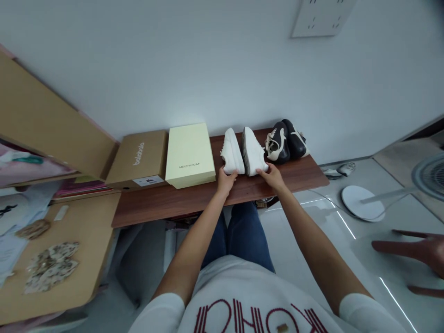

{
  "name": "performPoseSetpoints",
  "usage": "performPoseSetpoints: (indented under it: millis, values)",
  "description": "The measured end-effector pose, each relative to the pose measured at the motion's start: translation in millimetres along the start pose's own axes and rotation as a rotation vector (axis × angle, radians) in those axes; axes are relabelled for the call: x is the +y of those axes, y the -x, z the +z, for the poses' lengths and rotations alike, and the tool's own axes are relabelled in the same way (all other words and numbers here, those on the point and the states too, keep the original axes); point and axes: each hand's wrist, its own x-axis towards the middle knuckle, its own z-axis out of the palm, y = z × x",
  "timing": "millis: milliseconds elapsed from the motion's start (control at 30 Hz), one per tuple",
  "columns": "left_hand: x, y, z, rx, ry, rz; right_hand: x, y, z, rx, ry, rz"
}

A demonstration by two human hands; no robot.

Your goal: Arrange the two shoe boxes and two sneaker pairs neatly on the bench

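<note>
Landmark for all locations: the pale yellow box marked MEIZHIYUAN, standing on the dark wood counter. Directions are as the wearer faces the wall.

Two white shoes are under handling. The left white shoe lies just to the right of the box; the right white shoe lies next beyond it on the same side. Both are tilted, soles turned toward each other, with a narrow gap visible over most of their length. Whether they touch at the near ends cannot be determined.

Left hand: right of the box, toward the wearer; fingers pinching the near end of the left white shoe. Right hand: farther right of the box; fingers pinching the near end of the right white shoe.

Also noted: a brown box printed balabala, immediately left of the landmark; a pair of dark shoes with cream trim, to its right past the white ones. A tan desk bearing a patterned bow is left of the landmark and nearer the wearer. A fan stands on the floor, well to its right.
</note>
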Motion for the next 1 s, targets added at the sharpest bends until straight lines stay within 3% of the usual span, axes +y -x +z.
performPoseSetpoints:
  millis: [100,233,333,433,633,800,1000]
  values:
    - [1,-5,-2.1,-0.079,0.126,-0.08,-4,-8,-1,-0.085,0.006,-0.022]
    - [15,-7,-9.0,-0.119,0.058,-0.028,-18,-20,-6,-0.188,0.034,-0.113]
    - [33,-8,-12.7,-0.102,-0.153,0.082,-33,-28,-13,-0.205,0.146,-0.212]
    - [55,-4,-11.5,-0.107,-0.485,0.236,-47,-32,-16,-0.188,0.398,-0.306]
    - [93,4,3.2,-0.243,-0.971,0.384,-69,-31,-6,-0.231,0.897,-0.386]
    - [102,0,4.5,-0.288,-1.152,0.44,-86,-30,6,-0.299,1.066,-0.414]
    - [98,-3,1.1,-0.306,-1.203,0.401,-96,-33,22,-0.347,1.15,-0.474]
